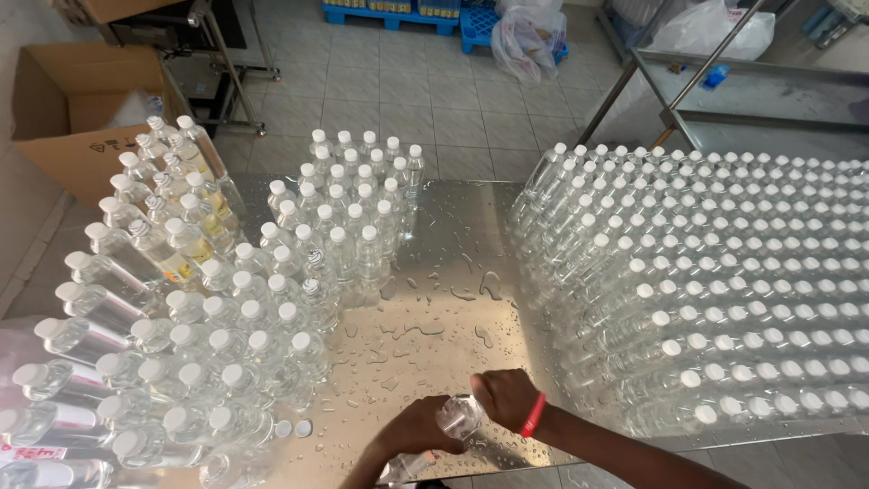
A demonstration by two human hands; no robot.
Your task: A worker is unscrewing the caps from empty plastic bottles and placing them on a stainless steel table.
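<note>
At the near edge of a wet steel table, both my hands grip one clear plastic bottle that is tilted toward me. My left hand wraps its body. My right hand, with a red band on the wrist, is closed over its top end, so the cap is hidden. Two loose white caps lie on the table just left of my left hand.
Several upright capped clear bottles fill the table's left and centre. A large block of capped bottles covers the right. A cardboard box stands on the floor at left. A metal rack and blue pallets stand beyond.
</note>
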